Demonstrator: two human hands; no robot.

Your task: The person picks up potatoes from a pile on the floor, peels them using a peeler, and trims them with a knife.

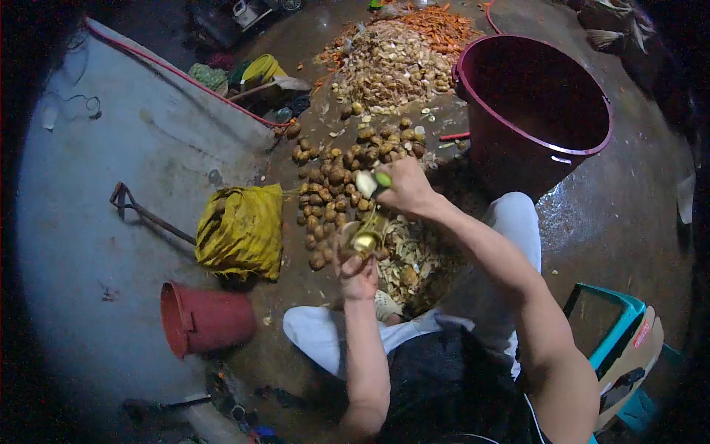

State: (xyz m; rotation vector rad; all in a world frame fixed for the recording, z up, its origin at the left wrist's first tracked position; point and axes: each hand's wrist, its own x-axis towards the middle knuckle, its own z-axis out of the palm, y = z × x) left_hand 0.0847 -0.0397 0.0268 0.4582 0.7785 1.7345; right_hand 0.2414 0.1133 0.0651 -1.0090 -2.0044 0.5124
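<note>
My left hand [357, 275] is wrapped from below around a partly peeled potato [364, 242], whose pale flesh faces up. Above it and to the right, my right hand [407, 186] is closed on a green-handled peeler [382, 180] with a pale, motion-blurred end, so its exact shape is unclear. The peeler is apart from the potato. Many brown unpeeled potatoes [336, 176] lie on the wet floor just beyond my hands. Loose peelings [407, 255] are heaped between my legs.
A large maroon tub [484, 140] stands at the right. Beyond lie a heap of pale peelings [392, 70] and orange scraps [444, 29]. A yellow sack [240, 233], a shovel handle [159, 220] and a red bucket [214, 318] are on my left. A teal crate [629, 311] is at my right.
</note>
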